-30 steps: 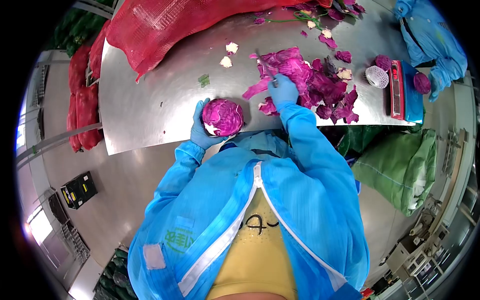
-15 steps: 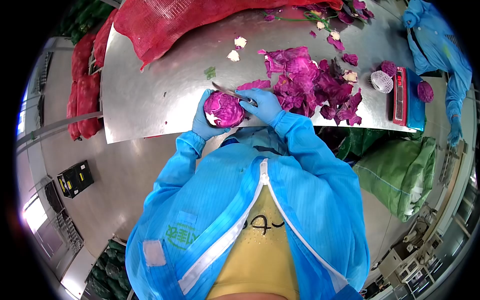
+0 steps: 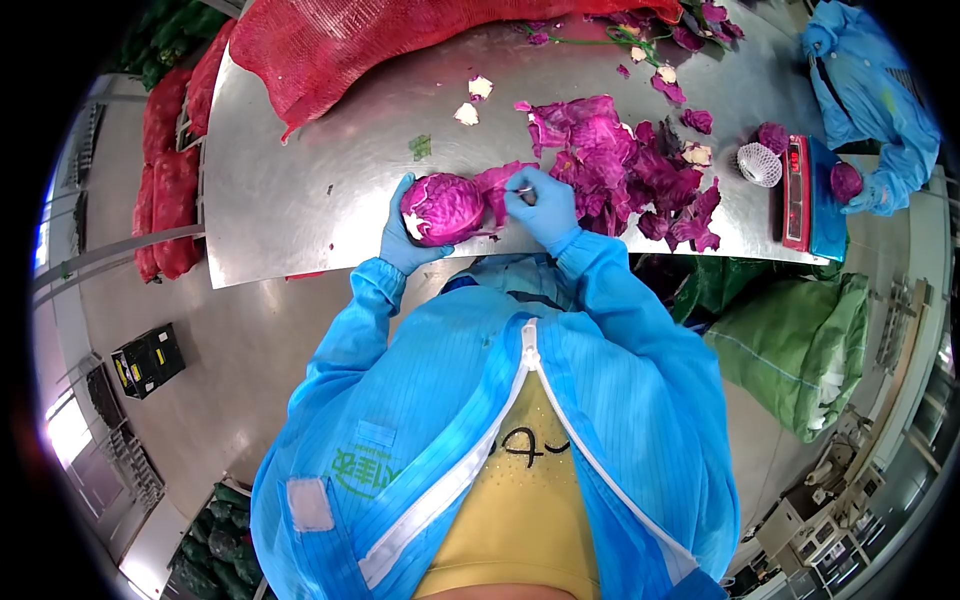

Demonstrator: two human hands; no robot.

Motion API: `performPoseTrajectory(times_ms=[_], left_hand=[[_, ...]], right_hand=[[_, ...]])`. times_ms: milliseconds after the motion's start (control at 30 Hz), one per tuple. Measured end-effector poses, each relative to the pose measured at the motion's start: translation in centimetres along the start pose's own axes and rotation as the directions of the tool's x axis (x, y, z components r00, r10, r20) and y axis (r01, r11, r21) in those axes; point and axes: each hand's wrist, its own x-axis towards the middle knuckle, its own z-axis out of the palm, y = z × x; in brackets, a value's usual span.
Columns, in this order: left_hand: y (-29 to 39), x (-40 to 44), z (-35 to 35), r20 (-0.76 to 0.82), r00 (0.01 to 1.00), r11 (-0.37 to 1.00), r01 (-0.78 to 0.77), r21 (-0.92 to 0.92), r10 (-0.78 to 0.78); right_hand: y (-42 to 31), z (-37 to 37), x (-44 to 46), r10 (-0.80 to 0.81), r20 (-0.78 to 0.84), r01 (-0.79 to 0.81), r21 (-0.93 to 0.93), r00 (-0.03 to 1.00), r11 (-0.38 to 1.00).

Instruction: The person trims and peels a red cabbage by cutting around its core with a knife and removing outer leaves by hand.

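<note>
The left hand, in a blue glove, was partly closed, its palm and fingers cupped around the left and near sides of a round purple cabbage. The cabbage was positioned above the near edge area of the brushed-metal worktop. The right hand, also gloved in blue, was closed, with its fingers curled around a small metal tool, mostly hidden. A broad purple leaf spanned the gap between the cabbage and the right fingers; whether those fingers gripped it could not be determined.

To the right of this hand lay a heap of loose purple leaves. Beyond the cabbage were two pale cut pieces and a flat green scrap. A bulging red mesh sack occupied the far side.

At the right end stood a red-and-blue digital scale. A white foam net and a small purple cabbage were located to its left. A co-worker's gloved hand touched another purple cabbage at the scale's right side.
</note>
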Motion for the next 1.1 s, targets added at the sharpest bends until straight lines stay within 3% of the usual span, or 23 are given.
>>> performPoseTrajectory(times_ms=[67, 100, 167, 267, 300, 333, 400, 467, 500, 533, 600, 633, 700, 733, 833, 933, 967, 1100], left_hand=[[0.3, 0.1, 0.6, -0.042, 0.997, 0.998, 0.062, 0.017, -0.061], [0.5, 0.2, 0.8, -0.050, 0.997, 0.998, 0.061, 0.014, -0.060], [0.7, 0.5, 1.0, -0.059, 0.991, 0.986, 0.109, -0.128, -0.117], [0.2, 0.9, 1.1, -0.043, 0.996, 0.993, 0.080, -0.089, -0.084], [0.1, 1.1, 1.1, -0.045, 0.996, 0.993, 0.078, -0.089, -0.082], [0.1, 1.5, 1.3, -0.012, 0.998, 0.998, 0.058, -0.031, -0.058], [0.5, 2.0, 1.5, 0.022, 0.999, 0.999, 0.034, 0.026, -0.035], [1.4, 2.3, 1.5, 0.117, 0.993, 0.978, -0.038, 0.204, 0.014], [1.2, 2.4, 1.5, 0.135, 0.991, 0.990, -0.021, 0.141, 0.002], [1.1, 2.3, 1.5, 0.130, 0.992, 0.990, -0.020, 0.141, 0.001], [1.1, 2.3, 1.4, 0.184, 0.978, 0.974, 0.128, -0.188, -0.093], [0.9, 2.3, 1.3, 0.179, 0.980, 0.974, 0.124, -0.190, -0.090], [0.6, 1.4, 1.1, 0.019, 0.998, 0.997, -0.065, -0.052, 0.066], [0.3, 0.7, 1.2, 0.012, 0.998, 0.997, -0.064, -0.052, 0.064], [1.3, -0.7, 2.6, -0.031, 0.986, 0.956, 0.149, -0.253, -0.162], [2.9, -0.4, 5.3, -0.147, 0.965, 0.922, 0.151, -0.357, -0.215], [3.8, 0.0, 5.6, -0.203, 0.940, 0.941, 0.218, -0.258, -0.273], [1.8, 1.4, 5.9, -0.198, 0.929, 0.938, 0.269, -0.218, -0.312]], right_hand=[[0.2, -1.1, -0.5, 0.162, -0.249, -0.057, 0.381, 0.955, 0.923], [0.6, -1.8, -0.3, 0.156, -0.243, -0.055, 0.377, 0.957, 0.925], [1.6, -2.9, 0.3, 0.202, -0.522, -0.037, 0.309, 0.829, 0.950], [1.7, -3.0, 0.9, 0.085, -0.511, 0.047, 0.238, 0.855, 0.970], [1.4, -2.8, 0.9, 0.056, -0.414, -0.017, 0.098, 0.909, 0.995], [0.9, -2.1, 0.8, 0.060, -0.294, -0.016, 0.149, 0.954, 0.989], [-0.7, -1.3, 0.9, -0.100, -0.149, 0.103, 0.010, 0.984, 0.995], [-1.1, -0.6, 2.0, -0.300, -0.044, 0.299, -0.021, 0.953, 0.954], [-1.8, -0.8, 2.4, -0.257, 0.064, 0.255, 0.037, 0.964, 0.966], [-1.3, -0.7, 3.0, -0.259, 0.068, 0.257, 0.038, 0.963, 0.966], [-0.7, -0.4, 4.4, -0.199, 0.311, 0.182, 0.083, 0.930, 0.980], [-0.9, -0.6, 4.6, -0.203, 0.314, 0.187, 0.081, 0.928, 0.979], [-1.5, -0.9, 4.6, -0.100, 0.313, 0.127, -0.068, 0.945, 0.990], [-1.6, -0.9, 4.4, -0.102, 0.319, 0.130, -0.068, 0.942, 0.989], [-2.4, -1.2, 3.7, -0.107, 0.293, 0.167, -0.186, 0.950, 0.968], [-3.7, -1.1, 3.0, -0.020, 0.325, 0.127, -0.311, 0.945, 0.942], [-3.7, -1.0, 3.0, -0.026, 0.317, 0.136, -0.331, 0.948, 0.934], [-4.2, -1.5, 3.0, -0.114, 0.264, 0.209, -0.371, 0.958, 0.905]])
